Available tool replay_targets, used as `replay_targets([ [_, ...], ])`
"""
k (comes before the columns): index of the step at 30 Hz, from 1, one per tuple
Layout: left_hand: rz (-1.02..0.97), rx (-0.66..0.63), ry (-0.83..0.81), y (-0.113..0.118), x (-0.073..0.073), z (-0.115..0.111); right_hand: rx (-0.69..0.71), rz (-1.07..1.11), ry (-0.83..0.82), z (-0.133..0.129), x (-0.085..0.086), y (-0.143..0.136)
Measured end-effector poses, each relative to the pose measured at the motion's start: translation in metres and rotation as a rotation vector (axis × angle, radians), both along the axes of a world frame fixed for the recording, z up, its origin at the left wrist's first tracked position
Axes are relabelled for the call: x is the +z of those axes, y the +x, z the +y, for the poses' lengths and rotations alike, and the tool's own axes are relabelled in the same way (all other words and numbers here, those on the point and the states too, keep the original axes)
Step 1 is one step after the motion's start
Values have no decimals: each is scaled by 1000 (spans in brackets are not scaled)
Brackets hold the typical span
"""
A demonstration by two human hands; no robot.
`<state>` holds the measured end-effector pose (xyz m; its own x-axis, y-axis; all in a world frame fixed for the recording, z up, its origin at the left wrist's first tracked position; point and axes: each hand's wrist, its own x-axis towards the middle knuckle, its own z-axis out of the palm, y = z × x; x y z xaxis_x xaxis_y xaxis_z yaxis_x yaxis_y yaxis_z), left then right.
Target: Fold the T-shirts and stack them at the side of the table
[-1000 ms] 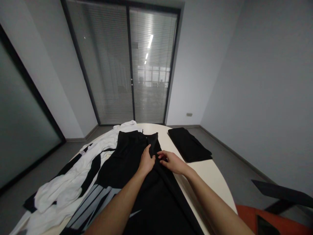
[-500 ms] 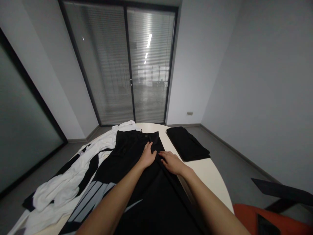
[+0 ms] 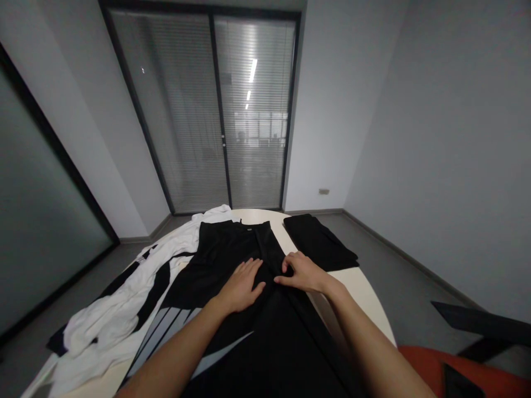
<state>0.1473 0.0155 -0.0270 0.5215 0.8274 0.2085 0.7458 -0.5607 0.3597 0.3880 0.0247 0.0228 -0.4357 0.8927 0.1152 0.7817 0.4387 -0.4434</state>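
Note:
A black garment with grey stripes and a grey swoosh (image 3: 257, 354) lies spread over the table, its waistband at the far end. On its middle my left hand (image 3: 243, 284) rests flat with the fingers stretched out. My right hand (image 3: 305, 272) touches the garment's right side, its fingers curled and the thumb apart from them; nothing is visibly held. Beyond that hand, a folded black cloth (image 3: 319, 240) lies at the table's right edge.
White clothing (image 3: 136, 298) and dark pieces are heaped along the left of the pale round table (image 3: 369, 301). An orange chair (image 3: 431, 365) with a black armrest stands at the lower right. Behind the table is a glass door with blinds (image 3: 257, 166).
My left hand has slid nearer and a little left, its fingers flatter on the garment. My right hand has shifted slightly right, and its fingers have curled. More of the swoosh shows.

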Motion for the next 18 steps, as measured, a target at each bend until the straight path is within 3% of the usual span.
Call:
replay_targets([
  [5,-9,-8,-10,-4,-1,-1,-24,-114,-333,-16,16,-1],
  [10,-2,-20,-39,-4,3,-1,68,230,-642,-15,14,-4],
  [14,-32,2,-1,-5,5,-2,158,461,-713,-13,10,-12],
  [18,-53,-12,73,-5,9,-6,224,389,-823,-17,9,-14],
])
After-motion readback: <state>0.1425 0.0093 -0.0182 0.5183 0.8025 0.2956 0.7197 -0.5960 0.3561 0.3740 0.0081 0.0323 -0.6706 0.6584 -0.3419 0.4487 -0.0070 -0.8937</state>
